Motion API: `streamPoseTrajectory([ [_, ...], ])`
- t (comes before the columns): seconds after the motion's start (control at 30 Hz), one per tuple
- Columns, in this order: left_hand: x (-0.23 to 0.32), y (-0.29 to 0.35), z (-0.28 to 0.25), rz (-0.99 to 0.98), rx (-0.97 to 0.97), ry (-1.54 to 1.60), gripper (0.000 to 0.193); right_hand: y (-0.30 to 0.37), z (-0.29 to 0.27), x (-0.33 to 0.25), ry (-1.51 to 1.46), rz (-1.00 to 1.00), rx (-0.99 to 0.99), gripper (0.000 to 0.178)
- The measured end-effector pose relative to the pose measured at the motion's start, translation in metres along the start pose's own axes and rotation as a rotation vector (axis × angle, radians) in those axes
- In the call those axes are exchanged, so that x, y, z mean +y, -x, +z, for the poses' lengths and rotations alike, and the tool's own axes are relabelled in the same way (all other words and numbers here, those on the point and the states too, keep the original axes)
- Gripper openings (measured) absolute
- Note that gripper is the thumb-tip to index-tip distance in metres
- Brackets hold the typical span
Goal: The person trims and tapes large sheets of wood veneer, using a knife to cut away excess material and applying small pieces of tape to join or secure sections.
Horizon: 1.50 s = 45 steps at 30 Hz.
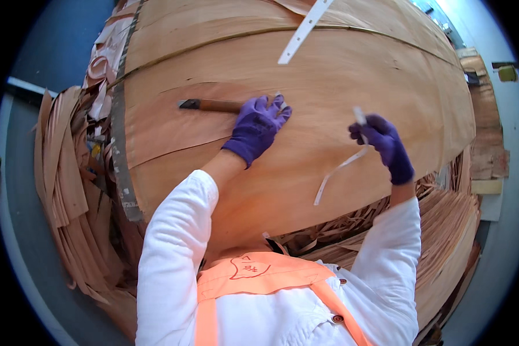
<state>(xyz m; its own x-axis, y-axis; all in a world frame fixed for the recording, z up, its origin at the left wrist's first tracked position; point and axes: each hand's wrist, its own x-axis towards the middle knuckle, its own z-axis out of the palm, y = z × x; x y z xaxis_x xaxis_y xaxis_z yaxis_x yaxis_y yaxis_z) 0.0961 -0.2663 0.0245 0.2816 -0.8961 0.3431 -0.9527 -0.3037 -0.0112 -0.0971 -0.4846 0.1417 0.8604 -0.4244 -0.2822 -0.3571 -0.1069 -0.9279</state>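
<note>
1. First, mind the reddish-brown thin wooden patch (179, 135) at the left of the broad tan wooden veneer sheet (340, 81); its long lower edge shows as a line, and a careless sleeve or tool could snag there.
2. Next along lies the brown-handled tool with a dark, metal-tipped head (213, 105), its head pointing left and its handle running up to the left hand. It seems best to turn that head so no corner digs into the thin wood.
3. The left hand, in a purple knitted glove (254, 127), is over the sheet with its fingertips spread apart; whether the palm grips the handle I cannot tell. Light, flat pressure should steady the veneer without splitting it.
4. Further right, near the top, a straight white strip with a row of small holes (305, 32) slants over the sheet, well apart from both hands. Leave it clear of the forearms.
5. The narrow, limp white strip (341, 165) trails down and leftward from the right hand, over the sheet; whether its free end touches the wood is unclear. Being slack, it may twist, so straighten it before laying any length down.
6. The right hand, gloved in the same purple (380, 138), has its fingers closed on that limp strip. A pinch nearer the loose end would probably steer it better.
</note>
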Motion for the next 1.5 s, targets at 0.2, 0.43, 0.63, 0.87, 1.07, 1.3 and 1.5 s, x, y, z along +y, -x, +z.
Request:
streamPoseTrajectory([
  [0.2, -0.003, 0.014, -0.011, -0.102, 0.156, 0.198, 0.045, 0.055, 0.030, -0.020, -0.153, -0.295, -0.244, 0.015],
  [0.43, -0.060, 0.135, -0.093, -0.205, 0.082, 0.271, 0.058, 0.041, 0.176, -0.034, -0.355, 0.230, -0.426, 0.026],
  [0.63, -0.078, 0.162, -0.074, -0.224, 0.111, 0.276, 0.042, -0.031, 0.272, -0.014, -0.359, 0.106, -0.306, 0.043],
  [0.87, -0.075, 0.164, -0.064, -0.262, 0.121, 0.288, 0.047, -0.031, 0.283, 0.001, -0.231, 0.084, -0.208, 0.058],
  [1.07, -0.061, 0.156, -0.060, -0.163, -0.106, -0.049, 0.055, -0.031, 0.288, 0.008, -0.170, -0.001, -0.170, 0.060],
  [1.3, -0.055, 0.150, -0.064, -0.179, -0.190, -0.130, 0.053, 0.001, 0.264, -0.007, -0.007, 0.218, -0.182, 0.048],
  [1.5, -0.054, 0.153, -0.064, -0.170, -0.224, -0.118, 0.053, -0.003, 0.224, -0.005, 0.104, 0.278, -0.239, 0.016],
])
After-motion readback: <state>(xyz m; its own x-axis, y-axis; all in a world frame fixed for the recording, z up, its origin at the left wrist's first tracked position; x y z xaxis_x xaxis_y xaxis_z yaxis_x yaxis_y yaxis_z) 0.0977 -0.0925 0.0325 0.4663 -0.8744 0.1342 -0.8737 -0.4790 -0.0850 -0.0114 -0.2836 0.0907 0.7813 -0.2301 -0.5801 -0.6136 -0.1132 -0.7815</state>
